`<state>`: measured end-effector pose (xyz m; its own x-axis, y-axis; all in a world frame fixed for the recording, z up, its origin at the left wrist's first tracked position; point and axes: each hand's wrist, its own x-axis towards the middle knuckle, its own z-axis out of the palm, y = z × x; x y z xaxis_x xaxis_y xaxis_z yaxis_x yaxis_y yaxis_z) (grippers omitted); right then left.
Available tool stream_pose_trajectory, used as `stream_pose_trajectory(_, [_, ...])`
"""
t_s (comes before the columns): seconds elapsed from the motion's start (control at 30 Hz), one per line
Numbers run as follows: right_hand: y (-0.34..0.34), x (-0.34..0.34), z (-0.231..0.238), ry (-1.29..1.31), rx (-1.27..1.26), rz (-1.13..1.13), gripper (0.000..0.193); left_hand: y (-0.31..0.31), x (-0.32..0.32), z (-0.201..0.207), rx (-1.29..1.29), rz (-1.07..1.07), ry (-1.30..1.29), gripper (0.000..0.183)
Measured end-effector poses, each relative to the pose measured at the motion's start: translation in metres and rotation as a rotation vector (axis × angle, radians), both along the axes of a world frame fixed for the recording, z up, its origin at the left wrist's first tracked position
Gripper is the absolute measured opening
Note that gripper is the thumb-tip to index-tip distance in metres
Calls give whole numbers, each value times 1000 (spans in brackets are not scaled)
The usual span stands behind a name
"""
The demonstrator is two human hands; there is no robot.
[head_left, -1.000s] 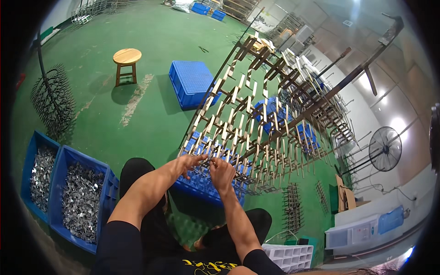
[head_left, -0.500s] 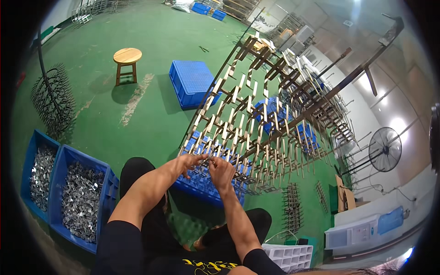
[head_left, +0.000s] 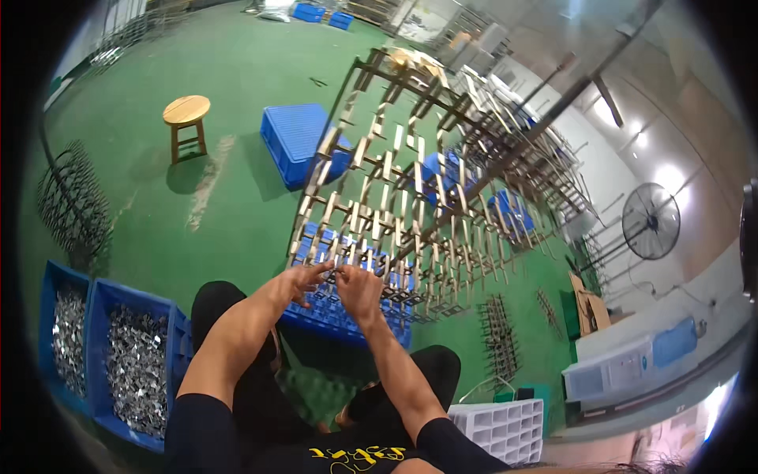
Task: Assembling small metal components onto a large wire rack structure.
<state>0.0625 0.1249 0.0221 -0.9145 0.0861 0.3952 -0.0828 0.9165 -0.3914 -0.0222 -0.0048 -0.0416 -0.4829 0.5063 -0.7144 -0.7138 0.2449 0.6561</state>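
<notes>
Rack [head_left: 419,175] stands tilted in front of the person, its near lower corner over a blue crate [head_left: 339,327] and between the knees. Both hands meet at that corner: the left hand [head_left: 297,284] has its index finger stretched forward and the others loosely bent; the right hand [head_left: 359,291] is curled narrow, fingertips together. Whether either holds a small part, I cannot tell. The step in hand looks like fine fingertip work on the rack's edge; the next move seems to call for small, careful finger motion, since prongs crowd the right hand's far side. Open floor [head_left: 245,229] lies left of the rack, up to the stool [head_left: 187,110]; the bin [head_left: 180,340] of metal pieces sits just beside the left knee.
</notes>
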Motion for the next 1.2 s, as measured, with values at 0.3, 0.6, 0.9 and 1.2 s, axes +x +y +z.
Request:
stream_pose_trajectory(0.3, [27,17,-20,202,185,-127,14,-7,-17,-32,48,33,-18,60])
stream_pose_trajectory(0.6, [274,270,23,285,-215,-857,17,-47,19,7,-108,-37,113,91])
stream_pose_trajectory(0.9, [416,499,-54,-263,-34,-1794,21,-76,45,-19,170,-169,-26,53])
stream_pose_trajectory(1.2, [425,506,-72,-283,-279,-2019,33,0,111,82,-1,-210,227,31])
